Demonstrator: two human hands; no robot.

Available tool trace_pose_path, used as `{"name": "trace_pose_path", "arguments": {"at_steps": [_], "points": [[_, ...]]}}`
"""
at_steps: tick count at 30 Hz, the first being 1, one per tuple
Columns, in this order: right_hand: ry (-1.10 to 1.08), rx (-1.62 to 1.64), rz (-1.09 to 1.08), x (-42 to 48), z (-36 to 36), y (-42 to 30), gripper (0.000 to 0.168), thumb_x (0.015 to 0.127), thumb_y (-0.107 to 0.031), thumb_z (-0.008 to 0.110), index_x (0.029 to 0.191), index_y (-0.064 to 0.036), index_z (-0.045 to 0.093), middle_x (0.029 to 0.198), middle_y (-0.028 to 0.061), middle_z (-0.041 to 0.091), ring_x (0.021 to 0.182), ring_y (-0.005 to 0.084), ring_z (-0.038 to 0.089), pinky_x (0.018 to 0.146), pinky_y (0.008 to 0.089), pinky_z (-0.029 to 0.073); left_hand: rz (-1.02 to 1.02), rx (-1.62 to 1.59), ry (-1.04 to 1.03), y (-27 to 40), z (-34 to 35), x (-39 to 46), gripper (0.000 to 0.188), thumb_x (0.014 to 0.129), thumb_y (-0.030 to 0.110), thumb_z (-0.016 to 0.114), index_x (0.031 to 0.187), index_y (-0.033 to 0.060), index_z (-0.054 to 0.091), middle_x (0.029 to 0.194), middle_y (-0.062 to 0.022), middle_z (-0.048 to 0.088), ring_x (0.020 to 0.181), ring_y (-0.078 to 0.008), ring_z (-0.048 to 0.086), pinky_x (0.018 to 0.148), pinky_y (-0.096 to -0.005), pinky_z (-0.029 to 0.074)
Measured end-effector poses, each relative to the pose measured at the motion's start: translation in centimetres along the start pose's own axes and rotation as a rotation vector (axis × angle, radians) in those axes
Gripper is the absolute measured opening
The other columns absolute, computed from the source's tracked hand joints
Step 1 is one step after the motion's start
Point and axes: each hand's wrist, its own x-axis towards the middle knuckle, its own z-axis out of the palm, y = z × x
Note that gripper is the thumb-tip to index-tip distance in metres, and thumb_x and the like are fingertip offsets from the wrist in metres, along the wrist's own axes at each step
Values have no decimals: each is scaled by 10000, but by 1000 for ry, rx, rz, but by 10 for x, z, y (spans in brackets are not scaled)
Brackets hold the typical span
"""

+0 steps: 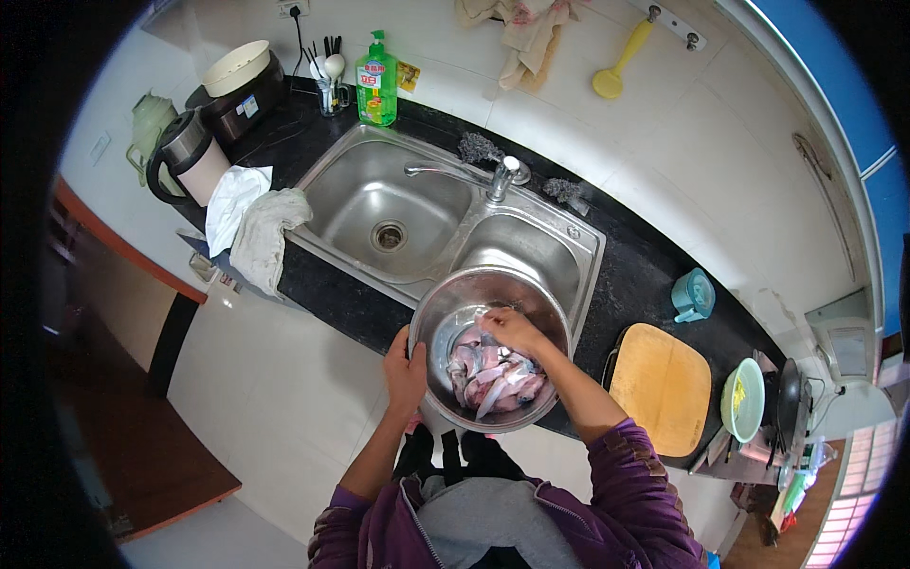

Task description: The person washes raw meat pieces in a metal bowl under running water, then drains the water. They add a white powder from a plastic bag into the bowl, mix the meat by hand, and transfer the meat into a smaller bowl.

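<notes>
A round stainless steel basin [490, 419] is tilted over the front edge of the sink's right bowl. Its left rim is gripped by my left hand [405, 373], with the thumb on the near side. Inside lie several pale pink and silvery pieces of raw fish [498, 380], heaped toward the lower right. My right hand [508, 331] reaches into the basin, its fingers on the upper end of the heap. Whether those fingers hold a piece or only touch it is hidden by the hand. Beyond the basin stands the double-bowl steel sink [394, 206].
A chrome faucet [501, 179] rises behind the sink, its spout over the left bowl. A green pump bottle [377, 85] stands at the back. Cloths [263, 238] and a kettle [195, 160] are left; a wooden cutting board [661, 387], a blue lidded jug [693, 295] and a pale green bowl [743, 398] are right.
</notes>
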Motion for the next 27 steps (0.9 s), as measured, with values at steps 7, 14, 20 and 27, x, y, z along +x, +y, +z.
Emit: {"name": "trace_pose_path", "arguments": {"at_steps": [7, 14, 20, 27], "points": [[-174, -431, -349, -78, 24, -70, 499, 713, -342, 681, 1153, -132, 578, 1158, 131, 528, 1058, 320, 473, 889, 443, 415, -77, -80, 26, -24, -8, 10, 278, 821, -6, 507, 1091, -20, 572, 933, -55, 618, 845, -124, 565, 776, -260, 444], [50, -802, -313, -80, 55, -53, 633, 848, -396, 557, 1403, -322, 262, 1466, 122, 225, 1327, 385, 242, 1072, 590, 102, -84, -90, -14, -12, -4, 14, 265, 815, 16, 507, 1066, -24, 579, 845, -100, 627, 762, -145, 577, 711, -282, 458], [102, -541, -48, -54, -11, -38, 692, 881, -483, 443, 1406, -88, 228, 1363, 266, 343, 1185, 430, 430, 918, 458, 428, -74, -111, -38, -14, -9, 13, 275, 829, 5, 494, 1089, -29, 579, 948, -64, 628, 858, -120, 568, 789, -250, 440], [-116, -142, 472, -74, 17, -2, 795, 819, -660, 444, 1129, 72, 475, 1129, 274, 538, 1025, 366, 549, 795, 458, 471, -127, -142, -2, -19, 7, 8, 261, 832, -3, 508, 1082, -28, 582, 932, -57, 626, 845, -106, 568, 777, -243, 446]]}}
